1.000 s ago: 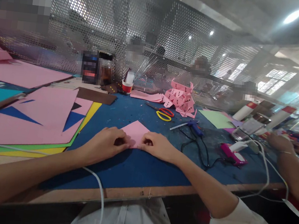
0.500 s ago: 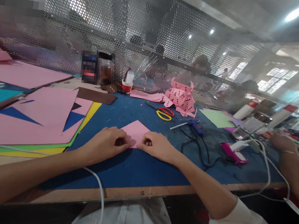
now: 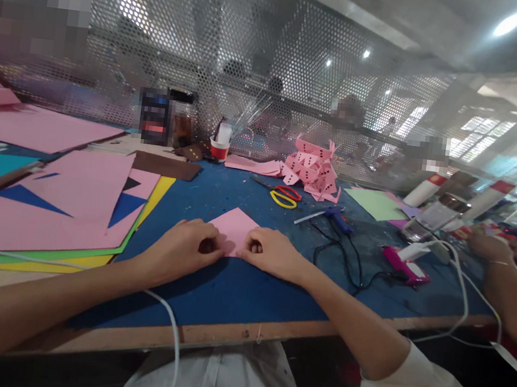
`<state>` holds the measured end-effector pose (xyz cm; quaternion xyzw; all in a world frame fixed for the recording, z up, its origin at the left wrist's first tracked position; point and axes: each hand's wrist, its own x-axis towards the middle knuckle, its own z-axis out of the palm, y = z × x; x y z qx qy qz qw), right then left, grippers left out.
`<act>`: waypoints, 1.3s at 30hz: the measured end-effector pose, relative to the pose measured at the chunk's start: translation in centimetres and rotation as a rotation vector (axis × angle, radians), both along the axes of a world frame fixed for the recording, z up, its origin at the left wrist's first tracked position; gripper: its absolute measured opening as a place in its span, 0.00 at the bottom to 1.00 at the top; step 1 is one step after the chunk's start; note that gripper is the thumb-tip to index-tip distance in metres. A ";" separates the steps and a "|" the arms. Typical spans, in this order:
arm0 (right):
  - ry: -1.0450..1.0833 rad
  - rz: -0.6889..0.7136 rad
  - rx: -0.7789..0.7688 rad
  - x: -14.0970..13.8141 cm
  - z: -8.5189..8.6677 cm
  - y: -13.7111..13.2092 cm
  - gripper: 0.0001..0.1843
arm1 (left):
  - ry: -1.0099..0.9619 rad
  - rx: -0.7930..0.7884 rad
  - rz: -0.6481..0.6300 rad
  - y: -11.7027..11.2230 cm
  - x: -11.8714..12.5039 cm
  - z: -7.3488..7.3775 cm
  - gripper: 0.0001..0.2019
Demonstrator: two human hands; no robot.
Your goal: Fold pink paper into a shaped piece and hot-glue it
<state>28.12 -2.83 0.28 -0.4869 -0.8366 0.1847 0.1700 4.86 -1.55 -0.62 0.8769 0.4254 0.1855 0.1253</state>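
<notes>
One pink paper piece [image 3: 236, 221] is being held against the blue tabletop [image 3: 211, 304], straight ahead of the body, its peak pointing away and a short stretch of its near edge showing between the hands. From the left hand [image 3: 190, 246] the paper is lying rightward, from the right hand [image 3: 275, 256] leftward; neither hand is being placed nearer, as both are touching it. Its side corners are being covered by the fingers, so the long axis cannot be told for certain, though it seems to be running from hand to hand. In each hand, thumb and fingertips are being held close together at the near edge; whether the paper is being pinched or only pressed cannot be told. Beyond the peak and to the right, scissors [image 3: 285, 197] are lying, with a blue glue gun [image 3: 340, 222] beyond them. Farther back, dotted pink cut-outs [image 3: 311, 167] are being heaped. Leftward, coloured sheets [image 3: 80, 222] are being stacked; at far right, a co-worker's arm [image 3: 514, 294] is showing.
</notes>
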 end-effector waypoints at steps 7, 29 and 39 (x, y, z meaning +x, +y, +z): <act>-0.002 0.017 0.013 0.1 0.1 0.0 0.09 | -0.014 0.009 -0.003 0.0 0.0 -0.1 0.10; -0.002 0.032 0.050 0.1 -0.1 0.0 0.11 | -0.013 0.046 -0.024 0.1 -0.1 -0.4 0.12; -0.007 0.017 0.043 0.0 -0.2 0.0 0.09 | -0.077 0.094 -0.188 -0.2 -0.2 -0.8 0.07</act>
